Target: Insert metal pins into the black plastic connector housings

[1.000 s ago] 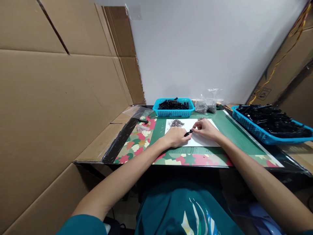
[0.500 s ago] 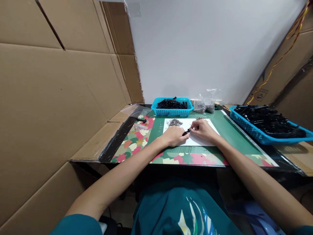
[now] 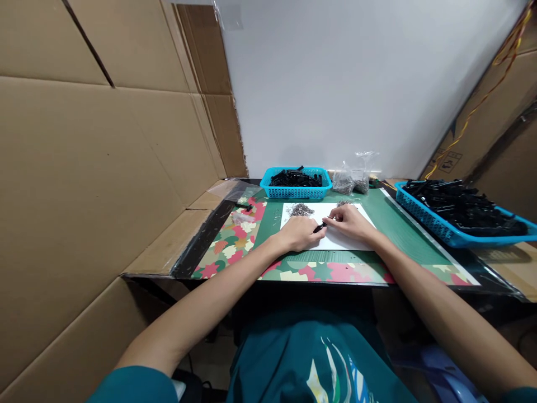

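Note:
My left hand (image 3: 298, 234) rests over a white sheet (image 3: 344, 243), its fingers closed on a small black plastic piece (image 3: 319, 228). My right hand (image 3: 349, 220) is pinched at the right end of that piece. Whatever lies between the right fingertips is too small to make out. Just beyond my left hand is a pile of tiny metal parts (image 3: 301, 210) on the sheet. A second small metal pile (image 3: 344, 204) shows behind my right hand, partly hidden by it.
A blue basket (image 3: 296, 193) of black pieces stands at the back; a larger blue basket (image 3: 432, 223) of black parts is at the right. Clear bags (image 3: 350, 183) of small parts sit between them. Cardboard (image 3: 96, 168) walls the left side. A black piece (image 3: 244, 206) lies back left.
The right fingertips have closed in on the end of the black piece. My left hand keeps its hold on it. The whole view has shifted slightly.

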A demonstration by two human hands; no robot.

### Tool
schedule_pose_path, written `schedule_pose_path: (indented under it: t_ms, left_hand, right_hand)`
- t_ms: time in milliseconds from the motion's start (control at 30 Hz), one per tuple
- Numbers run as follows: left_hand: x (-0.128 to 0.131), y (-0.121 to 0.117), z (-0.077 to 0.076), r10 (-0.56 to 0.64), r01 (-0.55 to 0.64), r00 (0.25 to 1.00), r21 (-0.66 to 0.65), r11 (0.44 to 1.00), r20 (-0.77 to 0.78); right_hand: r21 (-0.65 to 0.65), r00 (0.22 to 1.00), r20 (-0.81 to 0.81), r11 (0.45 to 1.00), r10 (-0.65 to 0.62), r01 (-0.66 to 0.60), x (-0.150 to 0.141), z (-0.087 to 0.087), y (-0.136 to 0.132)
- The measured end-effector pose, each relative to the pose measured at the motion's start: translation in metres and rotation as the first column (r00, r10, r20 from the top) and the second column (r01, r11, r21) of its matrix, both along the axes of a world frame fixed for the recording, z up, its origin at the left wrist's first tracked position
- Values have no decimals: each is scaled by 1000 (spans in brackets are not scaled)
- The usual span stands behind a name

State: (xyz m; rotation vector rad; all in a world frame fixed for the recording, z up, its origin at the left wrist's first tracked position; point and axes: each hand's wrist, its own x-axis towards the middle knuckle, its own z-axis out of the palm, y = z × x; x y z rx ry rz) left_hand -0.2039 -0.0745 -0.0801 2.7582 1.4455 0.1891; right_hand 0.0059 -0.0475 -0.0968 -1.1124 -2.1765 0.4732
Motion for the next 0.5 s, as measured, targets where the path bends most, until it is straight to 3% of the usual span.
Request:
schedule_pose_path:
  t_ms: [267,400,500]
  left_hand:
    - [-2,1,-1,-32,34,998,-23,999,53]
    - [-5,3,-2,-89,92,993,-42,995,78]
    - [-6,3,-3,-112,116,990,-41,992,81]
  right_hand:
    - [50,969,-165,979,-185,195,2,-3,8]
    - [51,933,-326,983,-150,176,0,-2,5]
    - [21,940,-318,991,-121,135,-3,-1,2]
